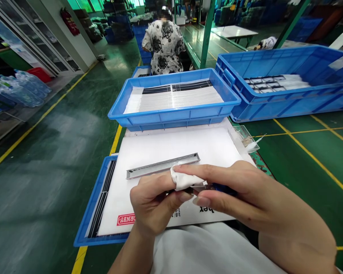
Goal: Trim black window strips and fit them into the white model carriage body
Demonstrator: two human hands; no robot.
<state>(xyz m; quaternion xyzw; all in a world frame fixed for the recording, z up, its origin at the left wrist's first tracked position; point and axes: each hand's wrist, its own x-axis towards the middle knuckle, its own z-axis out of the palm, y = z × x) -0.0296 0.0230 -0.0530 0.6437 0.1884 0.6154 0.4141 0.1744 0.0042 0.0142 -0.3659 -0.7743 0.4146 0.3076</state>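
My left hand (157, 196) is closed, with a white covering (184, 179) over a fingertip and its thumb beneath a small dark piece too hidden to name. My right hand (231, 186) pinches a blue-handled metal tool (221, 188), its tip meeting my left fingertips. The two hands touch above a white board (171, 142) with printed lettering. Just beyond them, a long grey channel-shaped strip (162, 165) lies slantwise on the board.
A blue tray (174, 116) of white and black strips stands behind the board; another blue tray (81, 228) sits under its left side. A large blue crate (294, 102) and a small clear box (247, 139) are at right. A person (165, 42) sits ahead.
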